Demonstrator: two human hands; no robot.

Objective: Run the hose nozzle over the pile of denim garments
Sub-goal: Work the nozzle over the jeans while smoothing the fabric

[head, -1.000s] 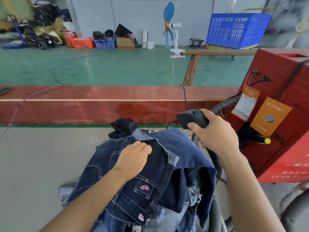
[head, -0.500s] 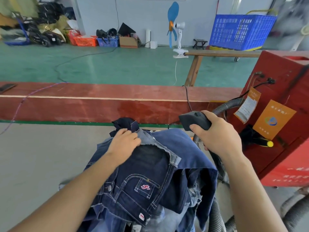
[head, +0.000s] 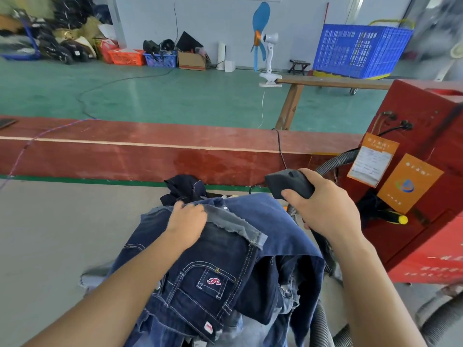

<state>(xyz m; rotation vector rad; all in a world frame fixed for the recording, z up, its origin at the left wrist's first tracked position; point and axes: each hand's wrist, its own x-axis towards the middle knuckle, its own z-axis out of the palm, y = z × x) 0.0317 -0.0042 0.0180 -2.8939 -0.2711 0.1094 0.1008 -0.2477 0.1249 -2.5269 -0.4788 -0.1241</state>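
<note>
2 hands work the denim pile (head: 225, 266): left hand (head: 186, 222) presses flat on top, right hand (head: 325, 211) grips the nozzle (head: 288, 184) beside it; sweep slowly, low, across the pile.

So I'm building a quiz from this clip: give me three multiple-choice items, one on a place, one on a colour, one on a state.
1. Where is the left hand?
A on the denim pile
B on the red machine
C on the floor

2. What colour is the big crate at the back?
A orange
B blue
C white

3. What is the right hand doing?
A hanging idle
B pressing flat on denim
C gripping the black nozzle

Key: 1 A, it rests on the top garment; 2 B, plainly blue; 3 C, fingers wrap it.
</note>
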